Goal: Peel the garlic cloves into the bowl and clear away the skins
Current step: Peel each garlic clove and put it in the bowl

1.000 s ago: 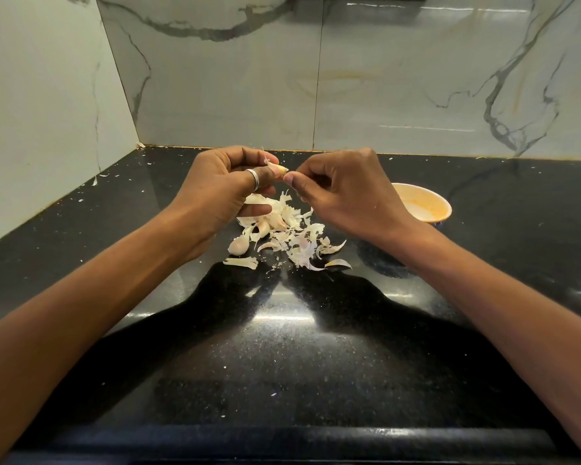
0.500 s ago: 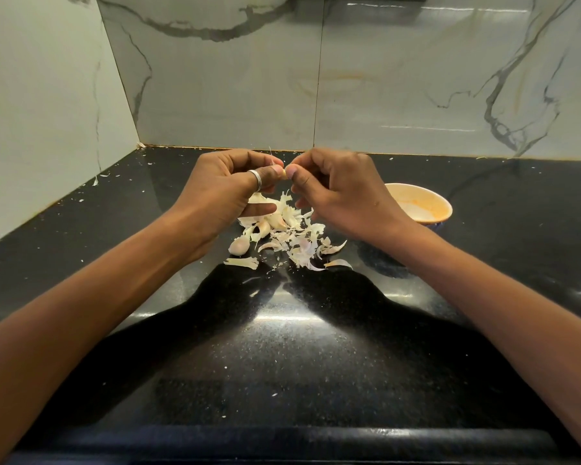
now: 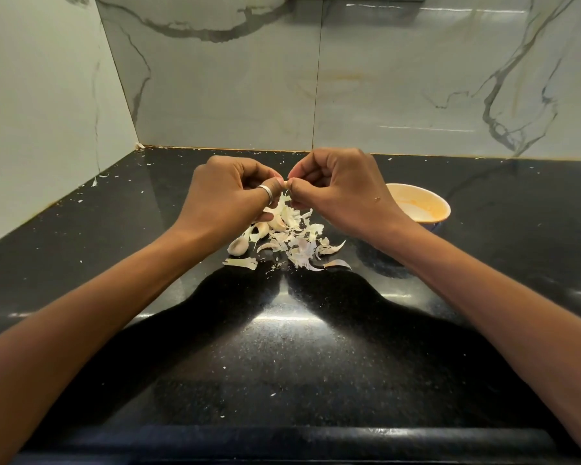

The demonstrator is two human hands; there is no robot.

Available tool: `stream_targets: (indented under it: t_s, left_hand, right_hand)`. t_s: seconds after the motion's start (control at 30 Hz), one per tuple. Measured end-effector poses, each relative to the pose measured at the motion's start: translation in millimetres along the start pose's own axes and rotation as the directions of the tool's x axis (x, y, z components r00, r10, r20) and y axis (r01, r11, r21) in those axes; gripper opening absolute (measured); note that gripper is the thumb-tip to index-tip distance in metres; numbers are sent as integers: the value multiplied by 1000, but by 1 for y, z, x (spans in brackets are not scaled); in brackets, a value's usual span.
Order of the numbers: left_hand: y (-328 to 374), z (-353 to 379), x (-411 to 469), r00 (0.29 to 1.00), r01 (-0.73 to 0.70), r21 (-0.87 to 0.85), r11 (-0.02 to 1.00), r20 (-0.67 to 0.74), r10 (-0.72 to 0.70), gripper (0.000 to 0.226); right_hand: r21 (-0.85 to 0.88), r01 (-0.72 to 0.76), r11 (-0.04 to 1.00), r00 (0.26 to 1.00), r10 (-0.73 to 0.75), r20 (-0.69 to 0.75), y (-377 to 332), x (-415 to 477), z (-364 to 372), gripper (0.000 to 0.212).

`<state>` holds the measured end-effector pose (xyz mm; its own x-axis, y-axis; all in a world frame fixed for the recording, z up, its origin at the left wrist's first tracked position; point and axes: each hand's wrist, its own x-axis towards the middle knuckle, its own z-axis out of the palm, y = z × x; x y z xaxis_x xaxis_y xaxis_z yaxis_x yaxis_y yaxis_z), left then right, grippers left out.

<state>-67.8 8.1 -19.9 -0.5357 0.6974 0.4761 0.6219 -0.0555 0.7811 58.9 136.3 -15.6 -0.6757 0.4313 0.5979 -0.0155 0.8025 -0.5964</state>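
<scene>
Kitchen: black countertop [image 3: 292, 364], marble backsplash [image 3: 383, 88]

1. We see two arms that fill the lower left and lower right of the frame. The left forearm [image 3: 98, 313] and the right forearm [image 3: 483, 290] are bare along all their visible length.
2. On the left hand [image 3: 228, 193], centre left of the frame, we note one plain silver-coloured ring [image 3: 265, 190], a smooth narrow band. We cannot tell for certain which finger carries it.
3. On the back of the right hand [image 3: 342, 186], we make out a tiny pale speck [image 3: 377, 198], too small to identify.
4. Both hands are uncovered.
</scene>
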Motion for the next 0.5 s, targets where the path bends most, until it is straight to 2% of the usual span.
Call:
stream_targets:
  t_s: [0.13,0.23,0.4,0.5]
  left_hand:
    - [0,1,-2,992,-101,178,979,-56,112,5]
    - [0,0,-3,979,-154,294,943,-80,185,9]
    - [1,-1,-3,986,-120,306,944,-78,151,5]
    - [3,-2,-3,998,-11,159,987,-63,21,6]
  right_hand:
    - [-77,59,995,998,-61,-24,1,-2,3,7]
    - [-67,82,994,997,-82,-1,2,-3,5,6]
    - [-25,77,997,995,-76,65,3,-3,5,8]
    - [-4,60,998,996,-60,67,3,-4,4,5]
